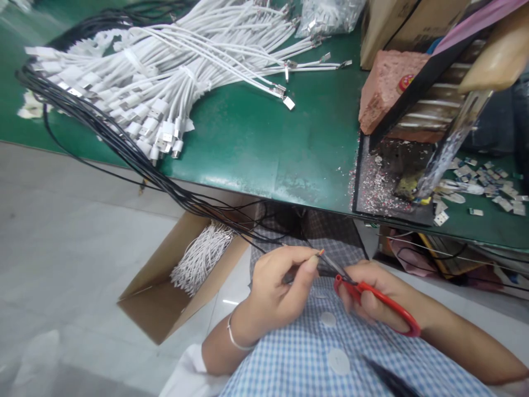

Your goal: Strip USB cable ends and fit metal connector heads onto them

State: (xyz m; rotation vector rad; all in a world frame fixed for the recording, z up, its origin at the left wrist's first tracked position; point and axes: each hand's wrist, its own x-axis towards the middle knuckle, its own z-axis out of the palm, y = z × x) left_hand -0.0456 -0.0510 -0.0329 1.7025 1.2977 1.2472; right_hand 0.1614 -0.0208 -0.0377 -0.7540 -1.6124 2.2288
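My left hand (285,284) pinches the end of a black cable between thumb and forefinger, with a small orange-coloured tip showing past the fingers. The black cables (152,173) run from that hand up over the table edge to the left. Red-handled scissors (388,303) are in my right hand (372,286), their blades pointing at the cable end. Whether the blades touch the cable I cannot tell. Both hands are over my lap, in front of a blue checked garment (297,358).
Bundled white USB cables (136,94) lie on the green table (256,149). A soldering iron (450,143) leans by a pink brick (388,82), near scattered metal connectors (504,190). Below, a cardboard box (152,314) holds white cables. Boxes (407,25) stand at the back right.
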